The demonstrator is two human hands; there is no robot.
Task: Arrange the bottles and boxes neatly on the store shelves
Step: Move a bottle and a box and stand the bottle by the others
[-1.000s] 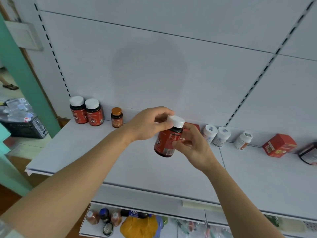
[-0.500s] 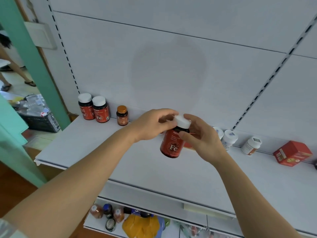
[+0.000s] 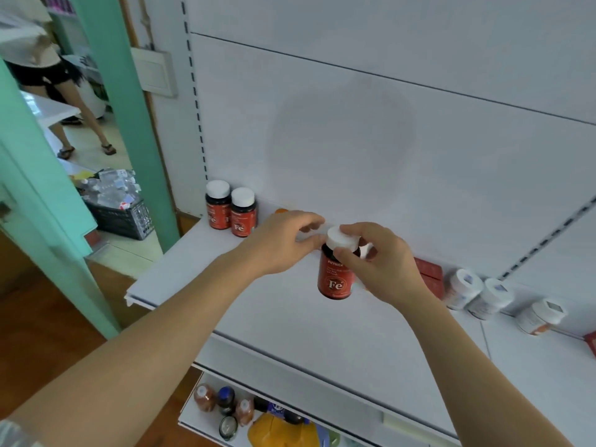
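Two matching red Fe bottles (image 3: 230, 211) stand at the shelf (image 3: 290, 317) rear; the right hand (image 3: 374, 256) clamps a third Fe bottle (image 3: 335, 272) by its white cap, label forward, apparently to join them, the left hand (image 3: 283, 240) loosely open alongside.

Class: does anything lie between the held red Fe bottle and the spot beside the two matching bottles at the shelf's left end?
Yes: the left hand, and a small orange-capped bottle mostly hidden behind it.

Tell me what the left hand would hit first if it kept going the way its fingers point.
The left hand points right, toward the held bottle. Its fingertips sit just beside the white cap, so the cap or bottle neck would likely come first, though depth is hard to judge here.
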